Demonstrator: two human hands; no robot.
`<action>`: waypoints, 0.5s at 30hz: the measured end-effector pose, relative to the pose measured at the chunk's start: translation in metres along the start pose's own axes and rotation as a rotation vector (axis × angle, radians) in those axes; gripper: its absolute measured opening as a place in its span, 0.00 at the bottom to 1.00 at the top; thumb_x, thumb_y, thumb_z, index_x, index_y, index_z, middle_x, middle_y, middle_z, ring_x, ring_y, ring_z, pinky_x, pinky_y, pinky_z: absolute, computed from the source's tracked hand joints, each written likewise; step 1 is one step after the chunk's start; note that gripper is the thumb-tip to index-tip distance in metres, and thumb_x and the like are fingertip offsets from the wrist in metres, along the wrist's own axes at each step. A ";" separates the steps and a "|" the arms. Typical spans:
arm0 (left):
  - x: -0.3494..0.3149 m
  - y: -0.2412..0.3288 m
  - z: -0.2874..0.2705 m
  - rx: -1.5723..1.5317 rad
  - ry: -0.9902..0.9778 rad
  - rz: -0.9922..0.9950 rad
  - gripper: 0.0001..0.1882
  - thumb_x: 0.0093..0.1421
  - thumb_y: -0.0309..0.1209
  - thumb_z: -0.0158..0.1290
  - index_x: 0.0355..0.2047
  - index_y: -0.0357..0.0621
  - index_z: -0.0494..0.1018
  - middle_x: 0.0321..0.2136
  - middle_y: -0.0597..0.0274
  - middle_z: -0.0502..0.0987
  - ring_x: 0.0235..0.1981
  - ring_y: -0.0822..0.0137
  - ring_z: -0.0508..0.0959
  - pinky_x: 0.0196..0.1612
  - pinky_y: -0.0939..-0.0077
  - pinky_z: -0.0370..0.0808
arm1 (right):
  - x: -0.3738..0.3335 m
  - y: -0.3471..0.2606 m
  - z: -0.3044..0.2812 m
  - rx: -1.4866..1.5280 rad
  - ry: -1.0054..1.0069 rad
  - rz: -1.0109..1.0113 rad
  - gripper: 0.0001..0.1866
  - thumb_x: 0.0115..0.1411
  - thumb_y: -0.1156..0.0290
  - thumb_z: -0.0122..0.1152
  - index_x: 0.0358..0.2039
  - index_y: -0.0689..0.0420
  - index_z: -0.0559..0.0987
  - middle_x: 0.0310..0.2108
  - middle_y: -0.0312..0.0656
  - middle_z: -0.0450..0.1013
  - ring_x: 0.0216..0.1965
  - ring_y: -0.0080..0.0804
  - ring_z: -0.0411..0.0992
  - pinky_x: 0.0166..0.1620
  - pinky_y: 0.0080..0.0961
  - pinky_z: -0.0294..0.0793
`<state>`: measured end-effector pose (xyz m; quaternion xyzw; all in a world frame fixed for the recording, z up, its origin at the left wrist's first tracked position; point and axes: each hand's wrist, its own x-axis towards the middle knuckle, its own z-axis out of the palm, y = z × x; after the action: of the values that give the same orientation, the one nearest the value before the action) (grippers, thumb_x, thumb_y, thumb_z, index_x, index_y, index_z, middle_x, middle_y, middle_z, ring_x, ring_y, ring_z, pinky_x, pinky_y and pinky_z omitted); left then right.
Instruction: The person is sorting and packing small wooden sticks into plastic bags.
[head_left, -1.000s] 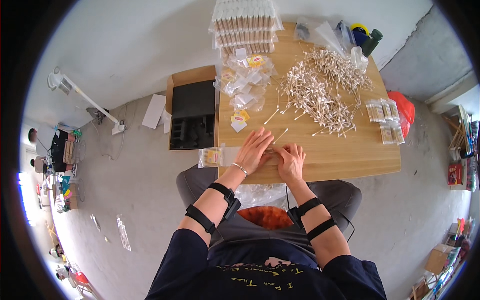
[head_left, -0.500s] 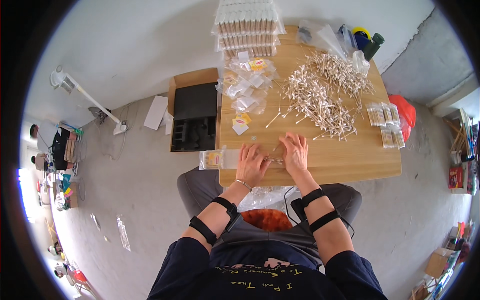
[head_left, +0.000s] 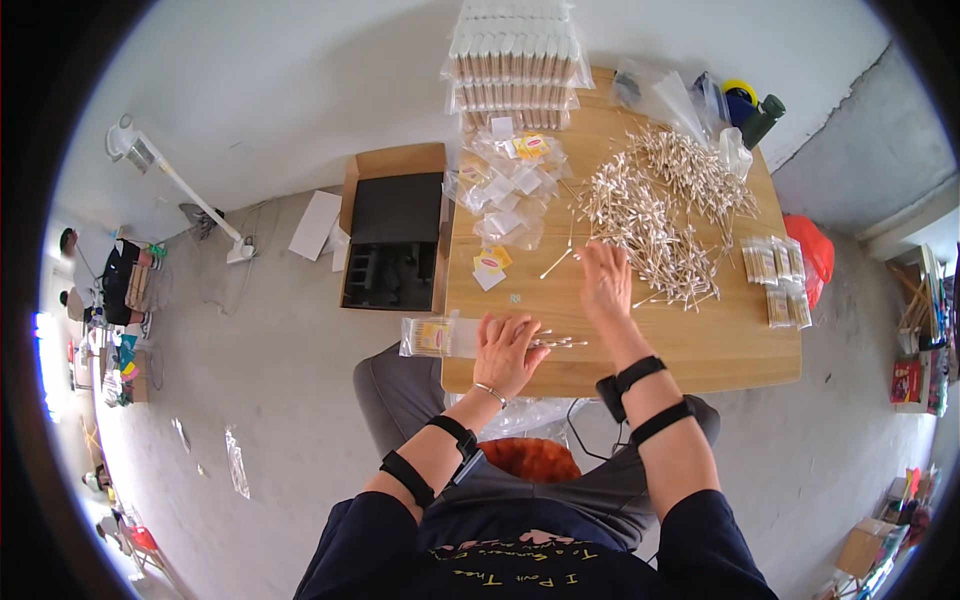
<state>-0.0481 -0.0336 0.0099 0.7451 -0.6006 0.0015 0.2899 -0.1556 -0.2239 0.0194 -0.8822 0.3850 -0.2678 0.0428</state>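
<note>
On the near left part of the table, my left hand (head_left: 505, 355) is closed over a small bundle of cotton swabs (head_left: 562, 343), whose white tips stick out to the right of its fingers. A clear plastic bag (head_left: 463, 338) runs out from under that hand to a packet of swabs with a yellow label (head_left: 431, 337) at the table's left edge. My right hand (head_left: 607, 283) is above the near left edge of a large loose heap of cotton swabs (head_left: 655, 225), its fingers bent and slightly apart. Nothing can be made out in it. One stray swab (head_left: 556, 262) lies beside the heap.
Clear bags (head_left: 510, 215) and yellow cards (head_left: 491, 262) lie behind my left hand. Stacked swab packs (head_left: 515, 65) stand at the back. Filled packets (head_left: 776, 280) sit at the right edge, a green bottle (head_left: 763, 122) behind. An open carton (head_left: 393, 155) stands left.
My right hand has lifted off the swabs beside my left hand and moved away to the heap. My left hand stays over the bundle. The view has shifted slightly.
</note>
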 end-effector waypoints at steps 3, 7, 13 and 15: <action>-0.002 -0.004 0.004 -0.037 -0.042 0.037 0.14 0.55 0.42 0.62 0.42 0.57 0.78 0.40 0.71 0.76 0.49 0.62 0.72 0.66 0.50 0.55 | 0.015 0.029 0.005 -0.046 -0.020 -0.033 0.12 0.54 0.74 0.59 0.39 0.49 0.81 0.47 0.33 0.71 0.52 0.39 0.65 0.51 0.38 0.67; 0.000 -0.003 0.005 -0.058 0.009 0.088 0.10 0.55 0.41 0.62 0.37 0.57 0.79 0.34 0.72 0.76 0.44 0.62 0.74 0.63 0.53 0.60 | 0.014 0.031 0.011 -0.056 -0.041 -0.086 0.09 0.53 0.72 0.60 0.36 0.48 0.82 0.41 0.30 0.72 0.49 0.35 0.66 0.50 0.36 0.67; 0.000 -0.005 0.003 -0.110 0.036 0.101 0.10 0.53 0.39 0.63 0.36 0.55 0.79 0.33 0.70 0.76 0.43 0.60 0.73 0.59 0.57 0.63 | -0.023 -0.012 0.016 0.090 0.058 -0.097 0.06 0.51 0.71 0.62 0.30 0.48 0.82 0.35 0.28 0.73 0.44 0.35 0.68 0.47 0.36 0.67; -0.001 -0.006 0.003 -0.132 0.009 0.098 0.14 0.52 0.38 0.64 0.40 0.55 0.79 0.36 0.68 0.76 0.44 0.60 0.73 0.59 0.58 0.63 | -0.041 -0.026 0.014 0.157 0.040 -0.077 0.06 0.50 0.72 0.62 0.30 0.49 0.82 0.35 0.29 0.73 0.43 0.35 0.69 0.47 0.36 0.67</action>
<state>-0.0436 -0.0334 0.0041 0.6941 -0.6338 -0.0208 0.3408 -0.1543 -0.1790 -0.0032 -0.8846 0.3294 -0.3164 0.0939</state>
